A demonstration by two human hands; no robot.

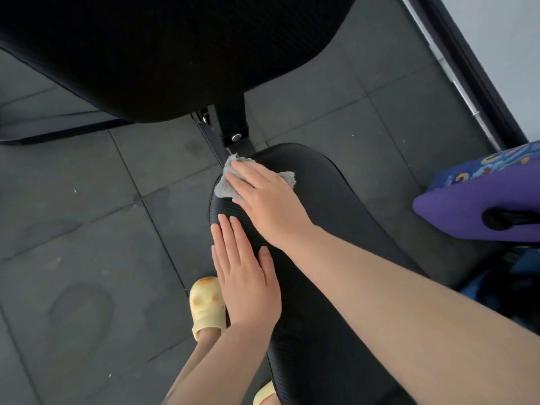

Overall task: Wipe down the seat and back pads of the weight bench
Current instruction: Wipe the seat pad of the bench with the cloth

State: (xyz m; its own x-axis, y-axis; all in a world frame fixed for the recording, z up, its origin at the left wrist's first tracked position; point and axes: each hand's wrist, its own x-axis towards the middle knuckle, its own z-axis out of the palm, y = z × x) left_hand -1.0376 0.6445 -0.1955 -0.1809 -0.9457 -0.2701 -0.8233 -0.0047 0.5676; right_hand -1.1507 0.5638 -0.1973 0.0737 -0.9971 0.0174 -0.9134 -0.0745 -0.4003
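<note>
Nearest to my camera is my right forearm [394, 302], which crosses from the lower right toward the middle of the view. My right hand [268, 197] lies flat on a grey cloth [223, 185], and its fingers [242, 176] are spread and press the cloth down rather than closing around it. The cloth is on the far left corner of the seat pad [336, 200], just beside the metal hinge [233, 133] that joins it to the back pad [175, 48]. My left hand [245, 276] rests palm down on the left edge of the seat pad, a little nearer to me than the cloth; its fingers [230, 238] are straight, close together, and grip nothing. The seat pad of the bench is black with a fine ribbed texture, and the back pad above it is black also and fills the top of the view. Under the bench I see the dark grey floor [87, 214] of square tiles. A yellow sandal [207, 305] stands on the floor just left of the seat pad. At the right there is a purple bag [473, 206].
</note>
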